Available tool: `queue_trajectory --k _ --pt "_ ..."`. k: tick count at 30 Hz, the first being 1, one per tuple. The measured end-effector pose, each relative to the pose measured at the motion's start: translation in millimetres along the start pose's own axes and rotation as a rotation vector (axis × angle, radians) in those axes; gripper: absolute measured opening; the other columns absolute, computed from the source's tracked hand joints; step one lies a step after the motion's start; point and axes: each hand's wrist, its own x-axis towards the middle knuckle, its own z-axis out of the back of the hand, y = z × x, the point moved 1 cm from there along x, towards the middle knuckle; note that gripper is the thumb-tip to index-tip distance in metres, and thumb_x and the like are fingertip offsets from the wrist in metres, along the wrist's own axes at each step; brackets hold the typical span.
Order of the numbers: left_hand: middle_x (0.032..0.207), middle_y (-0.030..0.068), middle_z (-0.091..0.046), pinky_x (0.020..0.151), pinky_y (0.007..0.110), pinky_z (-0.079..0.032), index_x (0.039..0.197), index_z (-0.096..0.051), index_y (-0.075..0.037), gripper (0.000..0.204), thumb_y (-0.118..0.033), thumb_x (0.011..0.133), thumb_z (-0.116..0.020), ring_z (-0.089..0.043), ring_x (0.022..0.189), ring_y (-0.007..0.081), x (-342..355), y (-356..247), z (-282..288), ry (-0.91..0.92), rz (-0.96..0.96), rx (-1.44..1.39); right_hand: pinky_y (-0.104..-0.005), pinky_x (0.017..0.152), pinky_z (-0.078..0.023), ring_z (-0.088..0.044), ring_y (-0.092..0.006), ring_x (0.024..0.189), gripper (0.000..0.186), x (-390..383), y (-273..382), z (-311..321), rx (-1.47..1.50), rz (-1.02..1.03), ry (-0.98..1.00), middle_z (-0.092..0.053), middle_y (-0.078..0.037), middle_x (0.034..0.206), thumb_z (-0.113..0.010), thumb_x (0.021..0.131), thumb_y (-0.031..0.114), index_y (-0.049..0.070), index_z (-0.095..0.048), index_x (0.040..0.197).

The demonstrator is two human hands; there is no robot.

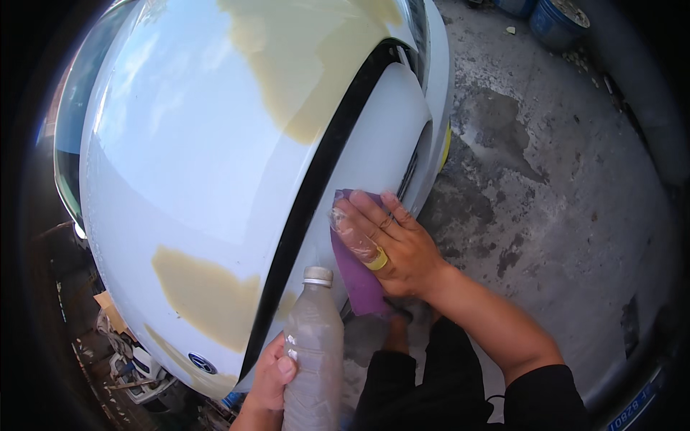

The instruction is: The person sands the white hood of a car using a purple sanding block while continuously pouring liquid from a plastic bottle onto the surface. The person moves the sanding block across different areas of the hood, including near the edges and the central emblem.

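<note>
My left hand is wrapped around a clear ribbed plastic bottle, which stands upright with its pale cap on. The liquid or film inside looks cloudy grey. My right hand lies with fingers stretched along a purple sheet, apparently sandpaper, pressing it to the white car panel. Clear plastic film and a yellow band wrap some fingers of that hand. The sheet's lower end hangs free below the palm; its underside is hidden.
Beyond a black gap curves the larger white body panel, with tan patches and a round badge. Blue buckets stand at far right on stained concrete. Assorted clutter lies at lower left.
</note>
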Motion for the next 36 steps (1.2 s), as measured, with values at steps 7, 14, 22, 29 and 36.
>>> queue_trajectory --k 7,14,22,29,36 --pt "0.115 0.0120 -0.065 0.088 0.030 -0.050 0.136 -0.047 0.005 0.084 -0.046 0.075 -0.073 -0.064 0.100 0.0176 -1.6 -7.6 10.0 0.024 -0.044 0.089 -0.0456 0.121 -0.017 -0.036 -0.0299 0.144 0.055 -31.6 18.5 -20.0 0.018 -0.091 -0.126 -0.046 -0.016 0.149 -0.046 0.094 0.026 0.007 -0.043 0.146" --pt "0.116 0.0108 -0.065 0.090 0.031 -0.050 0.137 -0.045 0.004 0.085 -0.042 0.074 -0.077 -0.064 0.102 0.0165 0.0 0.4 29.1 0.078 -0.023 0.154 -0.0462 0.120 -0.021 -0.033 -0.0335 0.145 0.056 -14.3 25.3 -22.4 0.060 -0.144 -0.151 -0.043 -0.019 0.151 -0.046 0.095 0.024 0.004 -0.040 0.147" --pt "0.114 0.0097 -0.065 0.087 0.031 -0.050 0.137 -0.045 0.003 0.090 -0.048 0.071 -0.079 -0.064 0.099 0.0166 -11.6 24.8 57.3 0.110 -0.019 0.181 -0.0480 0.119 -0.023 -0.032 -0.0376 0.145 0.059 16.8 39.5 -19.1 0.058 -0.171 -0.299 -0.038 -0.023 0.152 -0.047 0.095 0.021 0.001 -0.035 0.149" --pt "0.110 0.0109 -0.064 0.084 0.033 -0.052 0.133 -0.046 0.005 0.097 -0.057 0.067 -0.082 -0.065 0.096 0.0186 -20.3 36.9 73.4 0.090 -0.086 0.248 -0.0500 0.119 -0.022 -0.028 -0.0393 0.146 0.064 16.1 56.7 -30.4 0.077 -0.259 -0.354 -0.035 -0.024 0.153 -0.051 0.092 0.017 0.000 -0.031 0.151" --pt "0.119 0.0136 -0.059 0.093 0.036 -0.048 0.135 -0.040 0.004 0.099 -0.051 0.066 -0.085 -0.060 0.106 0.0212 -29.6 57.8 96.8 0.012 -0.320 0.403 -0.0510 0.119 -0.023 -0.030 -0.0407 0.145 0.065 -5.7 97.4 -48.1 0.113 -0.344 -0.313 -0.036 -0.026 0.152 -0.048 0.088 0.004 0.000 -0.031 0.150"
